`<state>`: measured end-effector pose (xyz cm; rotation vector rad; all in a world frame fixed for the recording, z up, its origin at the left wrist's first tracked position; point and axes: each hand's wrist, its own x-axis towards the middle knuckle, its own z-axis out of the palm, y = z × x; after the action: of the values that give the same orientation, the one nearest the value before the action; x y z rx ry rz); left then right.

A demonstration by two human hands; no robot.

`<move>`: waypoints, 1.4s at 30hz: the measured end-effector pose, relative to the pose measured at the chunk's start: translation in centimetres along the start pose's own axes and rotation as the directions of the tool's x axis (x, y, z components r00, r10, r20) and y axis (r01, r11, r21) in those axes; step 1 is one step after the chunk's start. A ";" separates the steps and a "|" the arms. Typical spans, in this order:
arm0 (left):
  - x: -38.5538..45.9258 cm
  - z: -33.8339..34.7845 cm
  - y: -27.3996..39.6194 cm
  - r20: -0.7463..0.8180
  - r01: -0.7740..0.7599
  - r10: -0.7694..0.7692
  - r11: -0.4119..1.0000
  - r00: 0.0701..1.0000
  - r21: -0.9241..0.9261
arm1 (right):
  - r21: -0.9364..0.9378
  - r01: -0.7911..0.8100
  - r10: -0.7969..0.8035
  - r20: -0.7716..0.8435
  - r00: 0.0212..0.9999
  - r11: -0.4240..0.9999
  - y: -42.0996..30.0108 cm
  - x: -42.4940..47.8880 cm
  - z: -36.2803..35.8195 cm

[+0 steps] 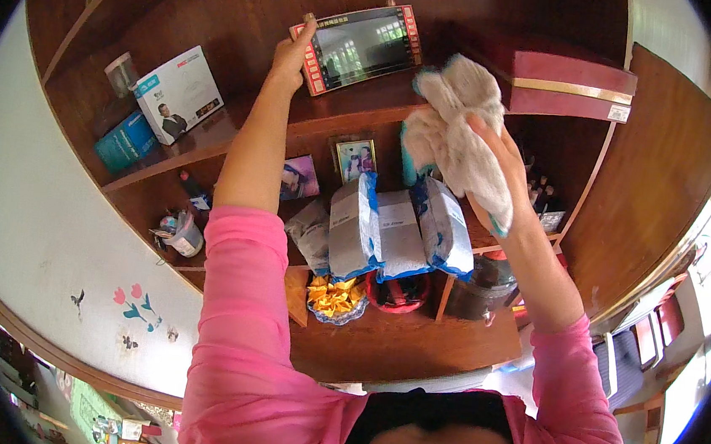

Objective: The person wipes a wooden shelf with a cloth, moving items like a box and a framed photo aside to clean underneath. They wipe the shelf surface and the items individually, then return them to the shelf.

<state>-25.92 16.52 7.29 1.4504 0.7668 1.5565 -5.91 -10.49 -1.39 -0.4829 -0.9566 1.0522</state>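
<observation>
My left hand [292,58] grips the left end of a flat rectangular device with a glossy dark screen [364,45] and a red-and-cream patterned border. It leans back at an angle on the upper wooden shelf [340,111], and windows reflect in its screen. A bunched cream cloth with teal edging [465,127] is in my right hand [504,156], to the right of the device and apart from it. The cloth covers part of that hand's fingers and the shelf edge behind.
A maroon box [570,82] sits right on the upper shelf; a white printed box [179,95] and teal box [126,142] sit left. Below are a framed photo [356,158], grey wrapped packages with blue tape [355,228], a dish of yellow folded paper [336,299] and a red basket [396,295].
</observation>
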 end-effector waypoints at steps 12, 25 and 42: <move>-5.8 -1.7 7.4 -0.208 -0.271 0.235 0.948 0.949 -0.169 | -0.398 0.482 -0.498 0.069 0.864 0.781 2.9 8.0 3.6; -21.5 -4.2 13.0 -0.394 -0.427 0.301 0.857 0.868 -0.287 | -0.526 0.850 -0.839 0.458 0.294 0.011 2.6 10.4 11.8; -26.8 -4.4 9.6 -0.520 -0.412 0.239 0.877 0.820 -0.246 | -0.143 0.990 -0.511 0.851 0.122 -0.002 7.6 1.5 9.8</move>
<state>-32.95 -11.05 2.71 0.9721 0.4762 2.2453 -17.84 -6.66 -1.22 -0.0619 -1.9505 -0.5481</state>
